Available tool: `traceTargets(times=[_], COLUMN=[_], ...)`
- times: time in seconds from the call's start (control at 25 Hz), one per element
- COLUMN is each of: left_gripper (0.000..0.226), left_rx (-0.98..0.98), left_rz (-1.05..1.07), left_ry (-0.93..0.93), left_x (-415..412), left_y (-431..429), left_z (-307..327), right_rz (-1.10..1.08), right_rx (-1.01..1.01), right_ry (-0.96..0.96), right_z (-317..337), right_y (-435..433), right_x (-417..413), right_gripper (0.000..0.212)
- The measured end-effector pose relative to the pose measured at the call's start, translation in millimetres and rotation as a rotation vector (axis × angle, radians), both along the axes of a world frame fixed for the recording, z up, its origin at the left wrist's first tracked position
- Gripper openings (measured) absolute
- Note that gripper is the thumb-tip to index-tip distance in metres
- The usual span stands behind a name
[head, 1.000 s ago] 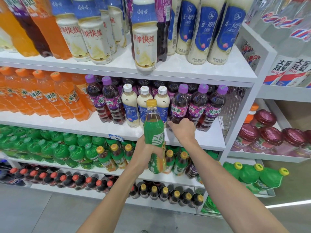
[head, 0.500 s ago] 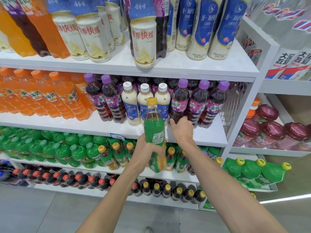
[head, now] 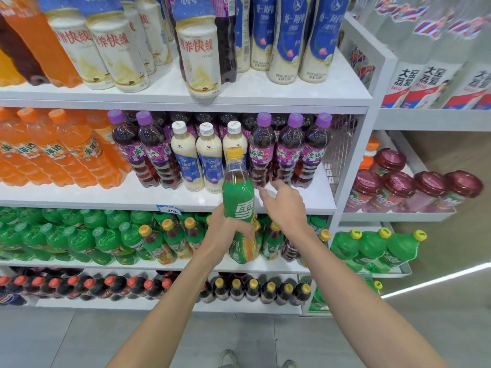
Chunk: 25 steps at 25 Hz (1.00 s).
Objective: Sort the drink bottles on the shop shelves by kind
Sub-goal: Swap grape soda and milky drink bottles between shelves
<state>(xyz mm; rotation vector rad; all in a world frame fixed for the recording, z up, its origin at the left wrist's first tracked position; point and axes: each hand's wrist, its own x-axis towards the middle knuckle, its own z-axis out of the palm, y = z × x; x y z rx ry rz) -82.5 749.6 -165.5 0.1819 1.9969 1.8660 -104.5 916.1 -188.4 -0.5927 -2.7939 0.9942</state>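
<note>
Left hand (head: 225,233) at the centre of the frame grips the lower half of a yellow-capped green-label bottle (head: 238,197), held upright in front of the white middle shelf (head: 79,196). Right hand (head: 287,205) hovers just right of it with loose fingers, holding nothing, near the bases of the purple grape bottles (head: 289,152). Three cream milk-tea bottles (head: 210,160) stand among the purple ones, and orange sodas (head: 66,152) fill the left. Below, green bottles (head: 66,237) meet matching yellow-capped bottles (head: 170,237). Dark colas (head: 106,285) line the bottom shelf above a grey tiled floor (head: 53,338).
</note>
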Motion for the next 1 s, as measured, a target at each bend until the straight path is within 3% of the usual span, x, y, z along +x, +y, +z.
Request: traceTargets(times=[0.2, 0.52, 1.0], left_gripper=[0.026, 0.030, 0.031], left_rx=[0.022, 0.007, -0.050], left_rz=[-0.045, -0.066, -0.104], left_ry=[-0.009, -0.065, -0.116], left_x=[14, 26, 34], left_y=[11, 27, 30], left_z=[-2, -14, -45], right_rz=[-0.014, -0.125, -0.241], right_rx=[-0.017, -0.079, -0.292], right_ry=[-0.031, -0.171, -0.164], right_z=[-7, -43, -94], right_y=[22, 56, 47], right_x=[37, 90, 90], right_gripper=[0.055, 0.050, 0.044])
